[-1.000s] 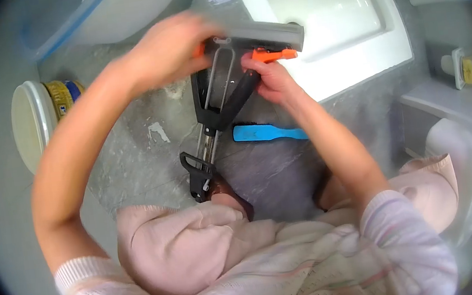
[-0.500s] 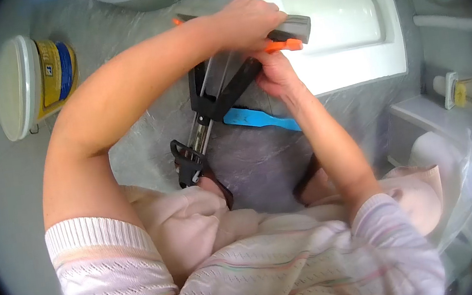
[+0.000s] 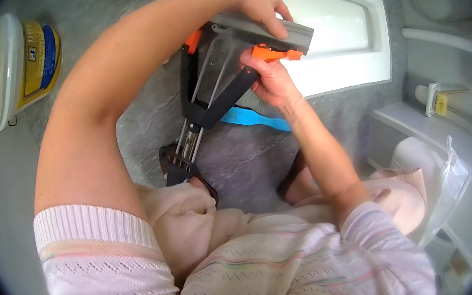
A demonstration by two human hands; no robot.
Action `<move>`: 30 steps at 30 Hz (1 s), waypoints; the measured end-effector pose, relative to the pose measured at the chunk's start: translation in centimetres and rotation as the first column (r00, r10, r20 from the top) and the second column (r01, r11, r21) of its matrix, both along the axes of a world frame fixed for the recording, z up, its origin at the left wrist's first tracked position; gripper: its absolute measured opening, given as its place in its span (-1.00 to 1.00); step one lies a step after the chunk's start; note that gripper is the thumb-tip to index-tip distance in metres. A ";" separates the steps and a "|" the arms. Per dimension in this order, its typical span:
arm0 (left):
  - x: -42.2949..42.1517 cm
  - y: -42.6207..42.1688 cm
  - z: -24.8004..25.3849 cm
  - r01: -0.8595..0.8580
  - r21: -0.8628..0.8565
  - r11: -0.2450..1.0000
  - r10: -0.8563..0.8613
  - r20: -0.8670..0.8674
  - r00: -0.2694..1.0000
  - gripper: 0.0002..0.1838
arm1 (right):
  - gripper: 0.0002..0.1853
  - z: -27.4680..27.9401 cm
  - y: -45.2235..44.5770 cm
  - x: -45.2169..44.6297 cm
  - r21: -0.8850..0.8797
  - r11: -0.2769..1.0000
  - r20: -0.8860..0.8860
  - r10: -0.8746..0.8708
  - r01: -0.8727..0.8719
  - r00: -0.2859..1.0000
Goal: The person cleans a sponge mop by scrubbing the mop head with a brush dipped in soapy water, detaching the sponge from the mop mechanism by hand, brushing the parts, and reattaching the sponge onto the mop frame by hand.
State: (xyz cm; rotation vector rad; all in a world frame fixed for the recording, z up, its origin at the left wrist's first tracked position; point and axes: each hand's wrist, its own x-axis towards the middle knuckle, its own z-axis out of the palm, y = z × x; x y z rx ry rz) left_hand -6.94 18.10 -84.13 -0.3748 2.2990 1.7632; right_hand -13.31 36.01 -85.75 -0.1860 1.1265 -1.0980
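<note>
A sponge mop (image 3: 228,92) with a black forked frame, metal rods and a grey head (image 3: 278,35) stands tilted before me, its lower part by my foot. My left hand (image 3: 263,5) reaches over the top and is closed around the grey head, thumb on its near edge. Just below, my right hand (image 3: 271,81) grips the orange clip (image 3: 271,53) at the head's right end, beside the tip of the black arm. Another orange clip (image 3: 193,41) shows at the left end. Part of the head is hidden by my left hand.
A white squat toilet (image 3: 377,50) is set in the grey tiled floor ahead. A blue brush-like tool (image 3: 253,119) lies behind the mop. At left stands a lidded yellow and white bucket (image 3: 37,60); at right, a ledge (image 3: 403,118) and a plastic bag (image 3: 450,189).
My left hand has shifted along the grey head, and its thumb now shows. The orange clip has turned more into view. The camera view has shifted slightly.
</note>
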 end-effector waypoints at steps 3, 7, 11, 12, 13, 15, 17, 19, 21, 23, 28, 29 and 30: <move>-0.8 -0.2 -0.7 0.020 0.109 0.994 -0.024 0.031 0.999 -0.31 | -0.90 -0.3 -0.3 0.0 0.009 1.000 -0.019 0.002 -0.001 1.000; -1.8 -0.2 -0.5 0.008 0.049 0.999 -0.008 0.014 1.000 -0.38 | -0.90 -0.2 -0.6 -0.3 0.005 1.000 -0.077 0.012 -0.012 0.997; -1.4 -0.9 0.6 0.027 0.105 0.994 -0.028 0.016 0.999 -0.47 | -0.89 -0.3 -1.1 0.0 -0.042 0.999 -0.165 0.011 -0.018 0.986; -1.2 -0.8 1.4 0.038 0.143 0.989 -0.042 0.024 0.999 -0.49 | -0.88 0.0 -1.1 0.2 -0.034 0.999 -0.201 0.004 -0.011 0.980; -1.4 -0.2 1.7 0.019 0.131 0.991 -0.019 -0.001 1.000 -0.50 | -0.88 0.3 -0.9 0.3 -0.028 1.000 -0.236 -0.002 -0.004 0.972; -1.9 0.9 2.1 -0.020 0.106 0.994 0.026 -0.054 0.998 -0.52 | -0.86 0.6 -0.9 0.6 -0.052 0.999 -0.284 -0.017 0.002 0.959; -2.1 1.4 2.1 -0.067 0.143 0.987 0.069 -0.012 0.998 -0.50 | -0.86 1.2 -0.8 1.0 -0.064 0.998 -0.314 -0.040 0.021 0.949; -2.2 1.7 1.9 -0.146 0.083 0.986 0.152 -0.069 0.986 -0.52 | -0.87 1.8 -1.0 1.2 -0.074 0.997 -0.332 -0.047 0.024 0.942; -2.1 2.0 1.7 -0.267 -0.025 0.963 0.263 -0.118 0.958 -0.55 | -0.88 2.1 -1.0 1.3 -0.073 0.997 -0.336 -0.047 0.024 0.941; -1.8 2.6 1.9 -0.441 -0.085 0.894 0.409 -0.247 0.878 -0.58 | -0.88 2.4 -1.0 1.1 -0.060 0.998 -0.332 -0.033 0.014 0.943; -2.1 2.4 2.4 -0.567 -0.024 0.823 0.552 -0.199 0.810 -0.58 | -0.88 2.8 -1.3 1.1 -0.085 0.995 -0.322 -0.076 0.051 0.944; -1.9 2.4 2.7 -0.571 -0.001 0.821 0.562 -0.173 0.809 -0.59 | -0.87 2.9 -1.3 1.2 -0.075 0.995 -0.323 -0.082 0.061 0.943; -1.8 2.3 3.0 -0.572 0.019 0.820 0.568 -0.146 0.810 -0.59 | -0.87 3.0 -1.3 1.2 -0.066 0.995 -0.321 -0.092 0.075 0.943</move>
